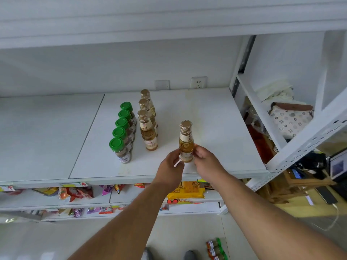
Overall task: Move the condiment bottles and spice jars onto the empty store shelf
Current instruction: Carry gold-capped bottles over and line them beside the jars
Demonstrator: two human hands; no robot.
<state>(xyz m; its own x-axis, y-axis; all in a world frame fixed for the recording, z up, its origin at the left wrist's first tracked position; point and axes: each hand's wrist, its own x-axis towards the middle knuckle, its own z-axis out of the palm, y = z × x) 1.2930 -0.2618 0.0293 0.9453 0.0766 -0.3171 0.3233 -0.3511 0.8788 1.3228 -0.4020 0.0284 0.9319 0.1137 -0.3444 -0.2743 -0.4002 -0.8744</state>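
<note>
A gold-capped condiment bottle [186, 141] of amber liquid stands upright near the front of the white shelf [216, 128]. My left hand [171, 167] and my right hand [205, 162] both grip its lower part, one on each side. To its left, a row of three identical gold-capped bottles [147, 119] runs front to back. Further left stands a row of several green-lidded spice jars [123, 132]. More spice jars [216, 249] lie on the floor at the bottom of the view.
Lower shelves [75, 199] hold snack packets and a yellow pack [185, 190]. A white slotted upright [300, 145] bounds the shelf on the right, with a patterned bag [290, 119] behind it. Two wall sockets [198, 82] sit at the shelf's back.
</note>
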